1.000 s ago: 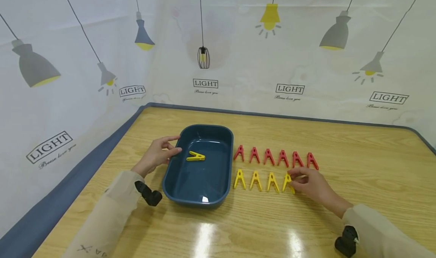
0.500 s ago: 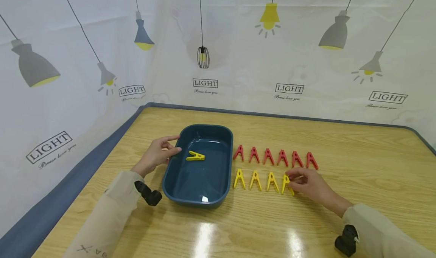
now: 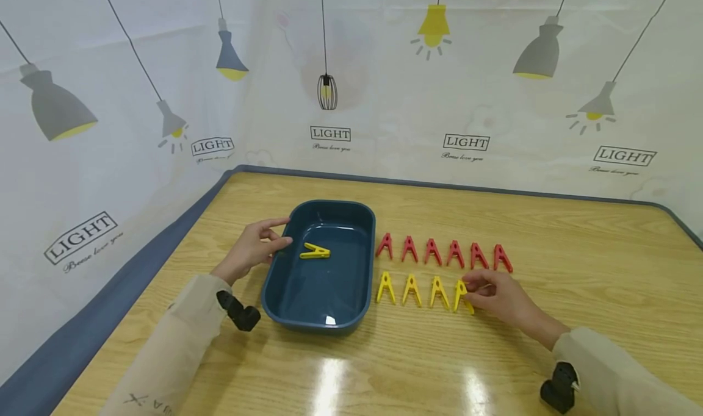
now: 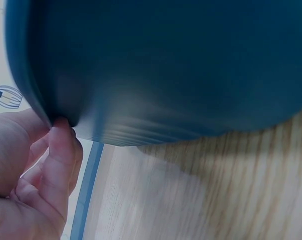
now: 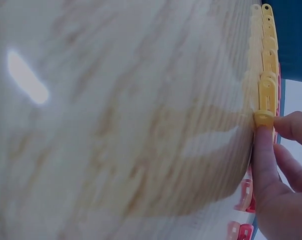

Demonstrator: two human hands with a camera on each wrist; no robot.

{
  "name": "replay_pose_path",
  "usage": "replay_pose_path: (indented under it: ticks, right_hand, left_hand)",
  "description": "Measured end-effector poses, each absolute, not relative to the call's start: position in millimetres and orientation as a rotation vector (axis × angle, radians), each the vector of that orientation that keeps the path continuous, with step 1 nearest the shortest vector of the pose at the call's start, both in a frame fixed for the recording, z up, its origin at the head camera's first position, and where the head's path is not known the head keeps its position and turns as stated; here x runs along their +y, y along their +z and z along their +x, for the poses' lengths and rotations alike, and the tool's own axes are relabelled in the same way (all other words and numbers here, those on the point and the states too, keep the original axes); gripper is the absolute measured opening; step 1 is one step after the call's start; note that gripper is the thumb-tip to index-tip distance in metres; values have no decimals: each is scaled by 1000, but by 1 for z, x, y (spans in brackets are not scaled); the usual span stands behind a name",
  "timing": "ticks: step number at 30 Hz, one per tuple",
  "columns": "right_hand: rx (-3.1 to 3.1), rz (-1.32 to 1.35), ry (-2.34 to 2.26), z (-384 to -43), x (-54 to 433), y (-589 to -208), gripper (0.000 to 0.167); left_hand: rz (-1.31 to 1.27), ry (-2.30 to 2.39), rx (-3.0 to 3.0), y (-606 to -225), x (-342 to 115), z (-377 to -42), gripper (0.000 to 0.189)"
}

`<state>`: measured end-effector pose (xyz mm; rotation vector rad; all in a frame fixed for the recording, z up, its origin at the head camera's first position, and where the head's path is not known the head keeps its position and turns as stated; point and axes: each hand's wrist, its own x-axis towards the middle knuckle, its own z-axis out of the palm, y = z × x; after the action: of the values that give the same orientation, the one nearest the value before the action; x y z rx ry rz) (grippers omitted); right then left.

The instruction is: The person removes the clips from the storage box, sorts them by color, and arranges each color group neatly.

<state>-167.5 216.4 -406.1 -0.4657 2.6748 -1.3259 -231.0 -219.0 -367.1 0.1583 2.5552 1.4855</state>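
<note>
A dark blue plastic basin (image 3: 318, 329) sits on the table, with one yellow clothespin (image 3: 315, 251) lying inside it. My left hand (image 3: 252, 250) holds the basin's left rim, thumb and fingers at its edge, as the left wrist view also shows. To the basin's right, several yellow clothespins (image 3: 412, 291) stand in a row, legs toward me. At that row's right end, my right hand (image 3: 502, 297) pinches the last yellow clothespin (image 3: 460, 294) between thumb and fingers; part of it is hidden behind the fingertips. Behind runs a parallel row of red clothespins (image 3: 431, 252).
The wood-grain table (image 3: 406, 367) has a dark blue edge at the back and left. Pale fabric walls (image 3: 384, 68) printed with lamps rise behind and to the left. Black wrist cameras (image 3: 559, 387) sit on both sleeves.
My right hand and the clothespin it pinches have shifted very slightly left. My left hand stays at the basin's rim, and the other clothespins keep their places.
</note>
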Motion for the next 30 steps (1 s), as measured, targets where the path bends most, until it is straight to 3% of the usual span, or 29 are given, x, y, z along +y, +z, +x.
replay_pose_path:
  ticks: [13,30]
  right_hand:
    - [2715,-358,-1306,-168,220,-391,35]
    - [2690,-745,-1174,-202,142,-337,24]
  left_hand:
    - [155,1489,2556,-368,-218,-232,53]
    - [151,1520,2530,-366,-217,-229,52]
